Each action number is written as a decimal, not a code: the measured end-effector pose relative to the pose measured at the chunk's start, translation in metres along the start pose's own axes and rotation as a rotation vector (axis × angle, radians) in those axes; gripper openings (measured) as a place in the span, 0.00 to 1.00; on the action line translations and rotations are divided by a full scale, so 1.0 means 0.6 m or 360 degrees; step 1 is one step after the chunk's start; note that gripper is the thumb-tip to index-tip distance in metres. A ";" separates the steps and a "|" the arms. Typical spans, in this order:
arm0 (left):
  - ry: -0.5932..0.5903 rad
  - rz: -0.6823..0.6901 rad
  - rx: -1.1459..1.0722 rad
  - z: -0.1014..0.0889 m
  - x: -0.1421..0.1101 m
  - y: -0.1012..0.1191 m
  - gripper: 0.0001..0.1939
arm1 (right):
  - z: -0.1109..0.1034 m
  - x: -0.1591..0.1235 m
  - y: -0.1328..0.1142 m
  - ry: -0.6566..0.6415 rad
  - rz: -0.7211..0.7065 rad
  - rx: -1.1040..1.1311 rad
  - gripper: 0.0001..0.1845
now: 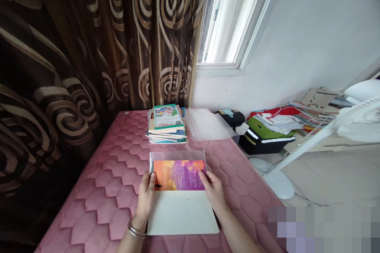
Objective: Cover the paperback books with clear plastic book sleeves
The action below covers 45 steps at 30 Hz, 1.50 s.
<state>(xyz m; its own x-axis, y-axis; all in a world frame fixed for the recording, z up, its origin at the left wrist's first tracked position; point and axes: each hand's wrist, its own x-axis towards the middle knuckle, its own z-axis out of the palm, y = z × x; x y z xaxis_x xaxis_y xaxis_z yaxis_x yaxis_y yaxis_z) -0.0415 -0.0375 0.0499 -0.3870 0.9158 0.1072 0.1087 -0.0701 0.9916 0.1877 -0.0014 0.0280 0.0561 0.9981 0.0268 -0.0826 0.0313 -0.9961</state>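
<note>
Book (182, 213), lower centre of frame, lying open: orange-purple panel (178, 176) above, pale page below. Clear cover (178, 155) shows past the panel's top edge; cannot tell how far it wraps underneath.

Left hand (146, 185) grips the book's left edge, thumb on top; right hand (214, 189) pinches the right edge likewise. Fingers beneath are hidden.

Risks, as judged: uneven pull between the hands could skew the panel inside the cover, or crease a corner. Pressing hard with the thumbs may buckle the thin film. Padded mattress (97, 205) gives poor backing, so the book could flex.

Further out, upper centre: stack (168, 122), edges uneven; a bump could slide its top book. Beside it, loose sheets (204, 124) near the mattress edge; slick-looking, could slip off. Fan (362, 114), right of frame; if running, its draught might lift them.
</note>
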 end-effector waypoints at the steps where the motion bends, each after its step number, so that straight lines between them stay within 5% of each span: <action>1: 0.0005 0.0011 0.0008 0.000 0.000 -0.001 0.23 | 0.000 -0.001 -0.001 -0.0012 0.0003 0.0014 0.22; 45: -0.0066 -0.0016 0.0019 -0.003 0.002 -0.006 0.21 | 0.000 0.001 0.005 -0.0051 -0.0105 0.0093 0.20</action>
<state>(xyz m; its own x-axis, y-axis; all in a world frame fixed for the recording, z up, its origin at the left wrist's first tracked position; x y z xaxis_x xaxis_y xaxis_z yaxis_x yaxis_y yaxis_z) -0.0441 -0.0370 0.0467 -0.3497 0.9322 0.0936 0.1159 -0.0561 0.9917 0.1876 -0.0009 0.0253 0.0314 0.9949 0.0958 -0.1376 0.0992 -0.9855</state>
